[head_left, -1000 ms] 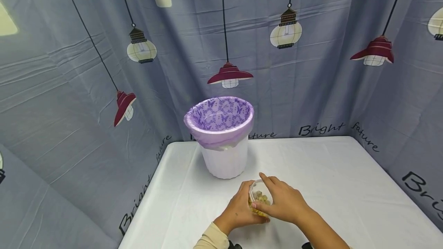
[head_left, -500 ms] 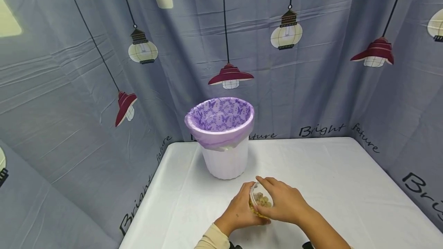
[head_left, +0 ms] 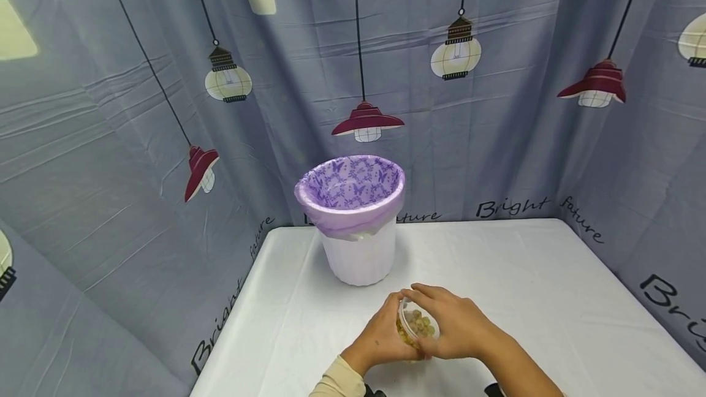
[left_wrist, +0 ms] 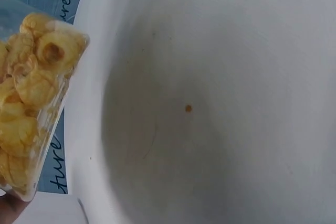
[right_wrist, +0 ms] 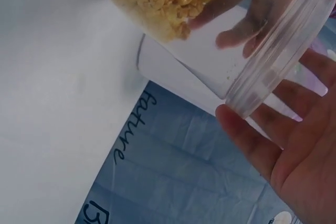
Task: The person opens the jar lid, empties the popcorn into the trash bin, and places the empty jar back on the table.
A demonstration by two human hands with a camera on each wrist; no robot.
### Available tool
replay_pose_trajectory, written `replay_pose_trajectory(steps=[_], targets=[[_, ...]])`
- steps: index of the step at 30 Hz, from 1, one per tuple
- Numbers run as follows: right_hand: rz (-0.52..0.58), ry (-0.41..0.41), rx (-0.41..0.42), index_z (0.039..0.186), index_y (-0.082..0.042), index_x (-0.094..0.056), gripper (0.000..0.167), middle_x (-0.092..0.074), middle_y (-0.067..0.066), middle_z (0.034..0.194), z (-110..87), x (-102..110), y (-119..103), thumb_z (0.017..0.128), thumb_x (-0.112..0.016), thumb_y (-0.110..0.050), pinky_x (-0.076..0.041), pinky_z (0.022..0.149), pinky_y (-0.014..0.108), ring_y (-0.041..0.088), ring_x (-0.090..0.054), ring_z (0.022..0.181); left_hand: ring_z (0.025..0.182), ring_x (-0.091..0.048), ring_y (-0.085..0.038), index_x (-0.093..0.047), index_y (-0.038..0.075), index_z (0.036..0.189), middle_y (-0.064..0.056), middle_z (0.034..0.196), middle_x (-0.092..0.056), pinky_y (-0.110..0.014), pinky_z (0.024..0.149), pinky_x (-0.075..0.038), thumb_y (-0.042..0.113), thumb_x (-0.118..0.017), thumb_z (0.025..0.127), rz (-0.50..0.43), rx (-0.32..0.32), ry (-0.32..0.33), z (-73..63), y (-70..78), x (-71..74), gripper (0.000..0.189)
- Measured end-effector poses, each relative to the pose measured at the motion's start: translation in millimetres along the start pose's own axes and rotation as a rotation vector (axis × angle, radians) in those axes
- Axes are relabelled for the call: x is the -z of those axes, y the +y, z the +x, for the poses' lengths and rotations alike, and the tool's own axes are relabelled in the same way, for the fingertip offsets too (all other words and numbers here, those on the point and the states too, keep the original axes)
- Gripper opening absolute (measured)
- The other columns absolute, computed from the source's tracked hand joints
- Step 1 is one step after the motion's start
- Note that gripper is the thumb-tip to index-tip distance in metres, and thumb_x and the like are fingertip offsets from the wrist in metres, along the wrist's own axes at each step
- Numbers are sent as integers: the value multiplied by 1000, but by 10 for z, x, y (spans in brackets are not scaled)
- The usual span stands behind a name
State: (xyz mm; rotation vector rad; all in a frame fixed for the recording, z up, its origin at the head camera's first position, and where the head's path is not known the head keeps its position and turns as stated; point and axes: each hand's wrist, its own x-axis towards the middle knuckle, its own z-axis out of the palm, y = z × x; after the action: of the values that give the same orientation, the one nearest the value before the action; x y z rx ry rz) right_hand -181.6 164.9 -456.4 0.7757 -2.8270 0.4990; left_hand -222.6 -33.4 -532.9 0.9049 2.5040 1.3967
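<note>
In the head view, the left hand (head_left: 379,334) is holding the tilted jar (head_left: 412,323) over the table (head_left: 529,299), fingers curled round it, seemingly for steadiness; the right hand's (head_left: 460,328) spread, bent fingers are gripping its lid (right_wrist: 283,51). A lined bin (head_left: 360,256) is standing beyond. In the left wrist view, popcorn (left_wrist: 37,93) is showing. In the right, it's lying opposite the lid.

We see a glossy clear plastic jar (right_wrist: 202,64), a shiny plastic bin liner (head_left: 353,220) and a creased, matt cloth curtain (head_left: 518,139).
</note>
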Motion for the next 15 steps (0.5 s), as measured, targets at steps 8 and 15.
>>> replay_pose_trajectory(steps=[8, 15], targets=[[42, 34, 79, 149, -29, -46, 90, -51, 0, 147, -19, -10, 24, 66, -79, -35, -55, 74, 57, 26, -53, 130, 115, -55, -10, -27, 28, 149, -2, 137, -48, -27, 95, -50, 46, -90, 66, 0, -41, -31, -11, -32, 9, 106], [20, 50, -203, 153, -16, -41, 96, -51, 11, 147, 25, -17, -123, 80, -61, -76, -56, 69, 57, 36, -58, 122, 115, -54, -6, -29, 28, 151, 13, 139, -44, -31, 95, -50, 59, -89, 62, 101, -9, 27, 12, 5, -2, 111]])
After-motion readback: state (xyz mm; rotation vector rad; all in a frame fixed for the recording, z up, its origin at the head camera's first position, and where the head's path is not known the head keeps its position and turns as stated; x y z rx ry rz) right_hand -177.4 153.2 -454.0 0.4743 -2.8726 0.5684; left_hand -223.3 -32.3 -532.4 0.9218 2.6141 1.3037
